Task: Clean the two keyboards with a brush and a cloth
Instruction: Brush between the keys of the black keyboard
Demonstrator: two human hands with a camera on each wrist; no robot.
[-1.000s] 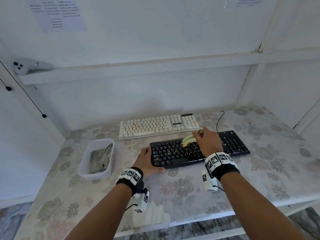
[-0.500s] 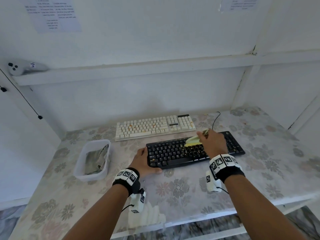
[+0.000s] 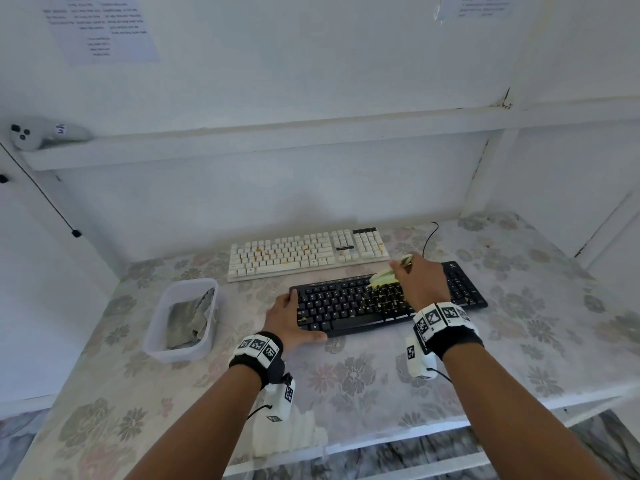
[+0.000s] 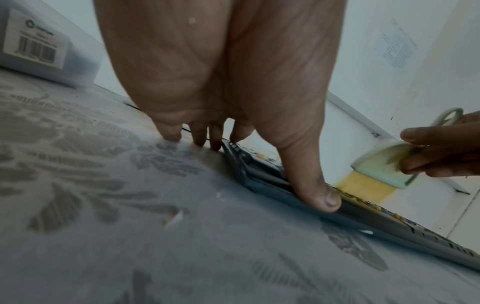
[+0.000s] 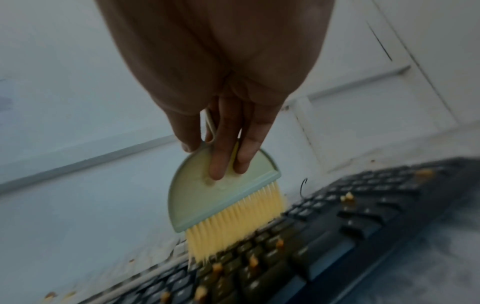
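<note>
A black keyboard strewn with orange crumbs lies in front of a white keyboard that has orange stains. My right hand grips a pale green brush by its handle. Its yellow bristles touch the black keys near the upper middle. My left hand braces the black keyboard's left end, with the thumb pressed along the front edge and the fingertips on the table beside it. A crumpled grey cloth lies in a clear plastic tub to the left.
The table has a floral cover and white walls behind and on both sides. A black cable runs from the keyboards to the back wall. A white controller sits on the shelf above left. A ridged white object lies at the front edge.
The brush and my right hand have shifted a little to the right along the black keyboard. My left hand stays at the keyboard's left end.
</note>
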